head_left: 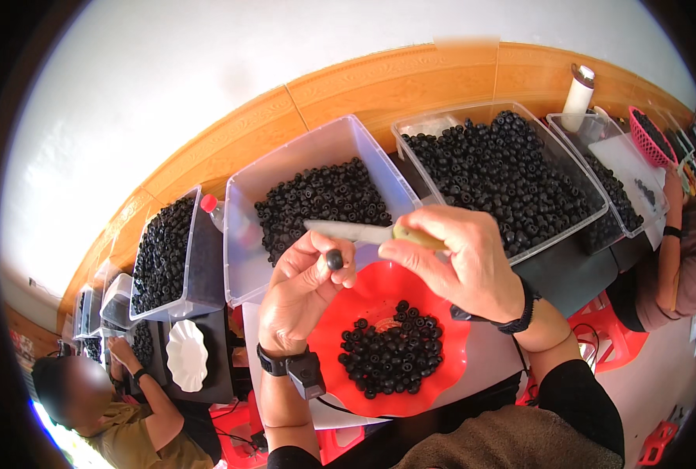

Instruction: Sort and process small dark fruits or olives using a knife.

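Note:
My left hand (pixel 293 293) pinches a small black round piece (pixel 335 259) between thumb and fingers. My right hand (pixel 473 262) grips a knife (pixel 352 231) by its yellowish handle. The blade points left, just above the piece and the fingertips of my left hand. Beneath both hands sits a red scalloped bowl (pixel 453 352), with many small black ringed pieces (pixel 391 356) heaped in its middle. Several of these show a hole or hollow on one face.
Behind the bowl stand a clear bin (pixel 242 223) and another clear bin (pixel 590 199), both holding black pieces. More bins line the table leftward. A white scalloped dish (pixel 186 356), a red-capped bottle (pixel 211 206) and a white flask (pixel 579 94) stand around. Co-workers sit at both sides.

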`<state>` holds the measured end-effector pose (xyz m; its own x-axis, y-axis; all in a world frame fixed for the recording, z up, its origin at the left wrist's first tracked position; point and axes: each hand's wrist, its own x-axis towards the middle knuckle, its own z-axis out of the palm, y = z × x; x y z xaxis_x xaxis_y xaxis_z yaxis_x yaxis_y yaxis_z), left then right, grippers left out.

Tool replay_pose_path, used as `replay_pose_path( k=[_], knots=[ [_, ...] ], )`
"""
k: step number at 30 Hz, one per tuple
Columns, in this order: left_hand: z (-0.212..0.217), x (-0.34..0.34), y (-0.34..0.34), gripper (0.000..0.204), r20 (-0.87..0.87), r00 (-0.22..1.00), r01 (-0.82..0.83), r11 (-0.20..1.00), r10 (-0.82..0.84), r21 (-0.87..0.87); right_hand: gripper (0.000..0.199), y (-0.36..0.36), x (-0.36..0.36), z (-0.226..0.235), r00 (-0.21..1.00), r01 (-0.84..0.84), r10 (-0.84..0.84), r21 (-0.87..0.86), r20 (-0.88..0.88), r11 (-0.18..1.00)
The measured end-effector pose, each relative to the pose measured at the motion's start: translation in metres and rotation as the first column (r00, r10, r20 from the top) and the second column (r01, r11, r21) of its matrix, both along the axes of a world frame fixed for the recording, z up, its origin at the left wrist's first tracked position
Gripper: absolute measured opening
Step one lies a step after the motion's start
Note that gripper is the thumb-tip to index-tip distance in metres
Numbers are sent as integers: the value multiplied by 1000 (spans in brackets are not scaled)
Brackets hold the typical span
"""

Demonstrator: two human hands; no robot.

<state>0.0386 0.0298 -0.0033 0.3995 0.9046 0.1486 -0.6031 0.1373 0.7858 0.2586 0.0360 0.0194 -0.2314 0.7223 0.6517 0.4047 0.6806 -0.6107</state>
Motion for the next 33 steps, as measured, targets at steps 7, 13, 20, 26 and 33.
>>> replay_pose_path(
  k=[7,13,20,26,33],
  knots=[
    [-3,29,-2,47,-219,975,-11,998,23,57,24,-10,-3,-14,917,-325,306,-36,-254,945],
    [-1,17,-18,72,-319,940,-106,992,122,66,26,-9,-4,-14,764,-602,542,-85,-350,794],
    [3,39,-25,53,-437,900,209,865,14,457,19,-28,14,-8,607,-753,482,-263,-632,604],
    [-72,-28,59,55,-406,908,100,884,107,456,30,-58,29,-24,930,-204,160,-101,-332,974],
    [-17,-2,34,23,-298,432,-605,519,851,604,29,-111,71,-88,965,166,-220,-309,-146,936]
  ],
)
